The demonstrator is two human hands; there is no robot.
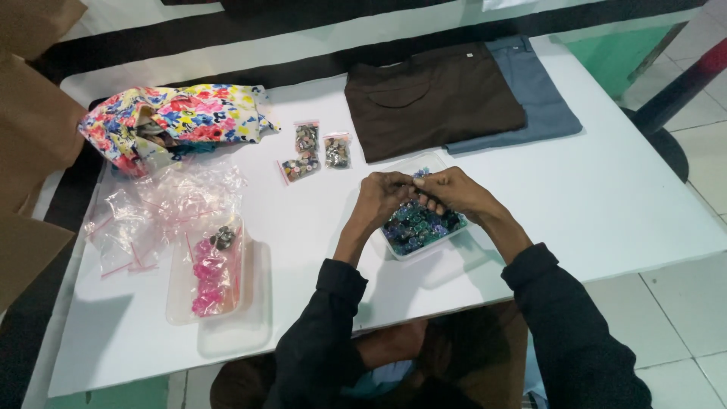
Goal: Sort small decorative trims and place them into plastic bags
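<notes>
My left hand (pixel 384 195) and my right hand (pixel 451 191) meet over a clear plastic tray (pixel 413 252) filled with small blue, green and purple pieces (pixel 415 227). The fingertips of both hands pinch together on a small blue piece (pixel 421 173) just above the tray's far side. Both sleeves are black. What lies under the hands inside the tray is hidden.
A second clear tray (pixel 182 303) with pink pieces sits front left, beside a heap of empty small plastic bags (pixel 151 208). Three small filled bags (pixel 316 150) lie mid-table. A floral pouch (pixel 178 117) is far left; folded brown (pixel 432 98) and grey-blue (pixel 534 87) garments lie at the back.
</notes>
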